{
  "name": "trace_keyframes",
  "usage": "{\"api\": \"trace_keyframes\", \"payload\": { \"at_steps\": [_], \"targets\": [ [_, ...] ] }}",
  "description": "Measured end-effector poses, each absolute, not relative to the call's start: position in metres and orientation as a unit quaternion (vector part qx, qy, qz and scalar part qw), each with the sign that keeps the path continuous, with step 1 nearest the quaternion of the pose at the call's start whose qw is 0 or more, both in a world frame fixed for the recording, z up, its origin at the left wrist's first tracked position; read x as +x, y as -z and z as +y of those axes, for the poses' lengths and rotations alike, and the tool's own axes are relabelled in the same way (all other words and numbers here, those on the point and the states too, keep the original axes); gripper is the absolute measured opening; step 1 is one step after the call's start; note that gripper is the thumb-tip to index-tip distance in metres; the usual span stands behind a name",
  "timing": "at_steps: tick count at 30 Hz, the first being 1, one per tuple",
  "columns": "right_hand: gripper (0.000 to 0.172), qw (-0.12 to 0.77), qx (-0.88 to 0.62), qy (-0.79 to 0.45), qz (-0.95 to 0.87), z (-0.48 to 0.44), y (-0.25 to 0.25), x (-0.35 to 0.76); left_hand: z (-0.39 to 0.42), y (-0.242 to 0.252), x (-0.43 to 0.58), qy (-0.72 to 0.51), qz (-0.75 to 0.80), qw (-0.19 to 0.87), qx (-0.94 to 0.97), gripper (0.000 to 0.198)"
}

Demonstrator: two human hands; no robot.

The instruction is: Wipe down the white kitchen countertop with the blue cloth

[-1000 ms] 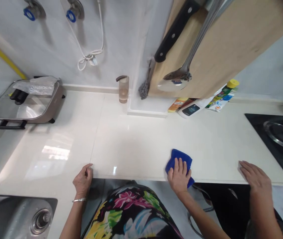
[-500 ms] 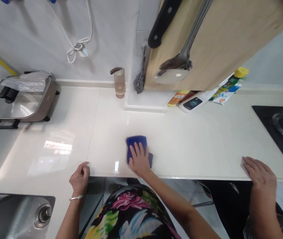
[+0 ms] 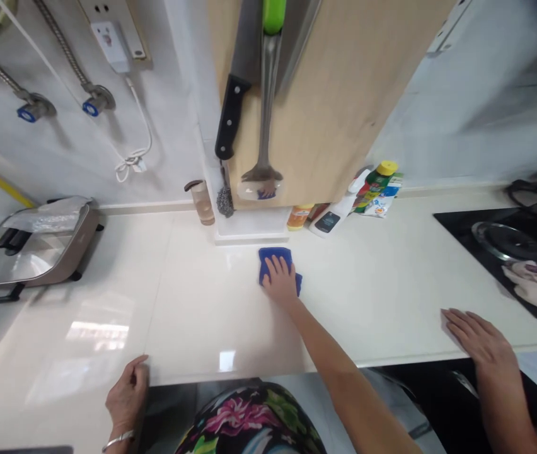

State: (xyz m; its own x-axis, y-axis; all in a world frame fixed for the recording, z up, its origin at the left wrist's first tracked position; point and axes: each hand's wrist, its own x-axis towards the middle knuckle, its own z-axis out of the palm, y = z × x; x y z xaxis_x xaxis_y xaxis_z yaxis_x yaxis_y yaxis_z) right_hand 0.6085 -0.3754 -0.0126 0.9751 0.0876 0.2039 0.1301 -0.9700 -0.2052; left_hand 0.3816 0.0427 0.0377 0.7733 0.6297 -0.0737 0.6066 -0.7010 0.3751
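From the blue cloth [image 3: 275, 254], the surface [image 3: 193, 302] runs free toward nine o'clock until the covered pan [image 3: 36, 261]; bottles [image 3: 329, 221] block one o'clock, and a co-worker's hand [image 3: 479, 337] (palm down) bars four.

Room bright, light diffuse, source out of sight. Worktop [image 3: 367, 302] glossy: barred glare toward left end, small square glare near front edge. Soft shadow below right hand [image 3: 282, 280]. Darker shadow on wall [image 3: 438, 139] above worktop's right end. Blue cloth [image 3: 275, 255] flat, weave lost. Sides stretched, fine detail soft; dark blur, view's top right corner.
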Motion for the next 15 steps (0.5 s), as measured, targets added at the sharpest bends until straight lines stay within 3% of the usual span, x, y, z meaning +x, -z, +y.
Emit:
{"api": "trace_keyframes", "payload": {
  "at_steps": [15],
  "targets": [
    [0.06, 0.049, -0.979, 0.116, 0.159, -0.519, 0.027, 0.602, 0.046, -0.044, 0.391, 0.006, 0.367, 0.209, 0.907, 0.035]
  ]
}}
